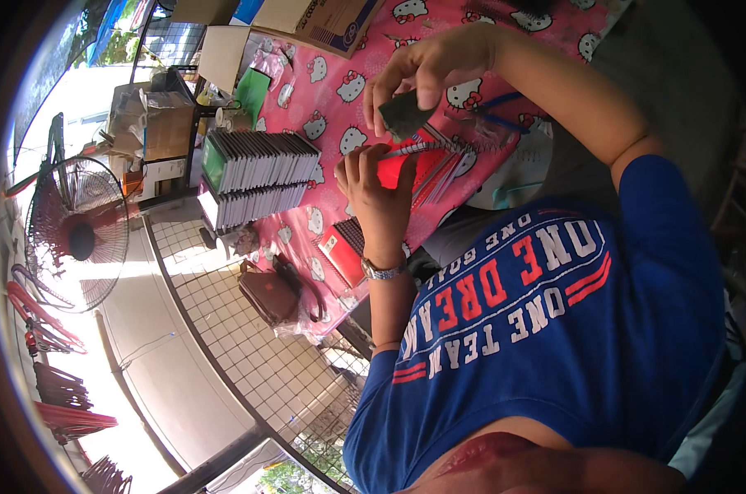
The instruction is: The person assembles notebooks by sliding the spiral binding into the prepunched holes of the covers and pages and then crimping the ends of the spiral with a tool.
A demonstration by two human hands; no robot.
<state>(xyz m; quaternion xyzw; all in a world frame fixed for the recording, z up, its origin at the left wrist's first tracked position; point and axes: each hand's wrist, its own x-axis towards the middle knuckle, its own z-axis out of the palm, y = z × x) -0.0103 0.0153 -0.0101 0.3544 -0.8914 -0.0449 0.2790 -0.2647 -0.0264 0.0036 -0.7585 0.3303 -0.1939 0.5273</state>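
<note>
The pink patterned table cover (333, 105) spans the upper centre of the frame and carries rows of spiral-bound notebooks (262, 171) at centre-left and a red spiral-bound notebook (426, 169) just above the frame centre. The left hand (371, 185), partly open with fingers bent and thumb spread, is positioned at the left end of the red notebook's spiral edge; whether it grips or only steadies it cannot be told. The right hand (439, 67), at upper centre, is closed with thumb and fingers pinching a dark green block (401, 118) above that edge.
</note>
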